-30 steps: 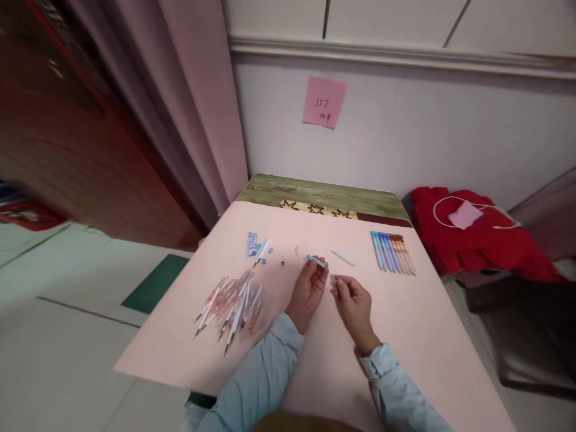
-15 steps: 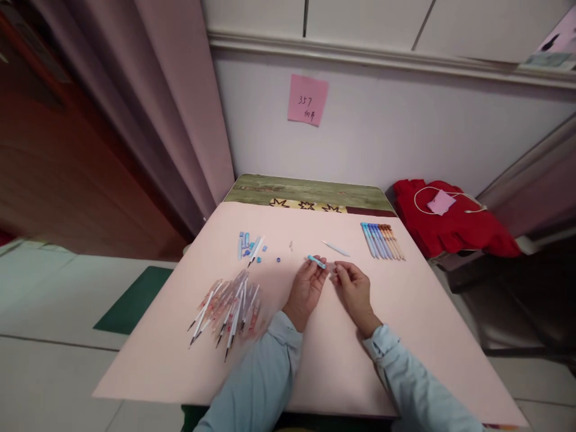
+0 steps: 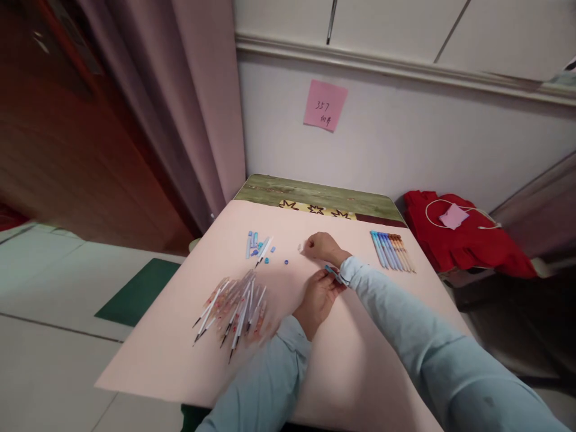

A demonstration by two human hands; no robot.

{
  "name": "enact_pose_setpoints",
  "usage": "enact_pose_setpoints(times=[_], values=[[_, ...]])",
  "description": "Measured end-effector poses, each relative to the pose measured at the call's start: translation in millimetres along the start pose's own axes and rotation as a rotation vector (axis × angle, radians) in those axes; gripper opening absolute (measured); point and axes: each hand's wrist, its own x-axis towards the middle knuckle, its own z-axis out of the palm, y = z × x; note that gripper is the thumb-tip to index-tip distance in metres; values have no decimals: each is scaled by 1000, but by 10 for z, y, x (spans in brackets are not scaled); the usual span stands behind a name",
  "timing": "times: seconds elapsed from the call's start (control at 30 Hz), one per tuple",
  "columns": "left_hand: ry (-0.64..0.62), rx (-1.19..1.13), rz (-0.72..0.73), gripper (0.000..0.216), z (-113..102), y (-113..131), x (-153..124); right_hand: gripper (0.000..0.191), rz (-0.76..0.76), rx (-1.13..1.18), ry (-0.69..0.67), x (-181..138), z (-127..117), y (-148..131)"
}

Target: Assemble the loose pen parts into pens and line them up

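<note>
My left hand [image 3: 316,300] is palm up above the pink table covering, closed around a short blue pen part [image 3: 331,272]. The right sleeve partly hides that part. Further back, my right hand [image 3: 324,247] reaches across to the left with its fingers pinched together. At its fingertips lies a small pale piece [image 3: 300,247]; I cannot tell whether the fingers touch it or hold something. To the left sit a small blue ring [image 3: 286,262] and a cluster of blue pen parts [image 3: 254,241] with white refills [image 3: 264,252] beside it.
A loose pile of clear barrels and white pen refills [image 3: 234,309] covers the left front of the table covering [image 3: 148,366]. At the right back, a row of blue and brown pens [image 3: 393,251] lies side by side. A red cloth [image 3: 477,240] with a white cable is beyond the table's right edge.
My right hand has left the blue part and moved back and left to the small pale piece. My left hand keeps the part. The single pale pen is now hidden behind my right arm.
</note>
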Motion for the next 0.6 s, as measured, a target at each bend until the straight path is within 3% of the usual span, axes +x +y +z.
enact_pose_setpoints(times=[0.17,0.33,0.6], values=[[24,11,59,26,3,-83,68,28,125,-122,-10,145,198,-154],[77,54,56,23,46,-88,72,31,180,-156,-44,190,292,-160],[71,-8,35,24,-9,-102,47,23,129,-146,-12,-40,134,-225]])
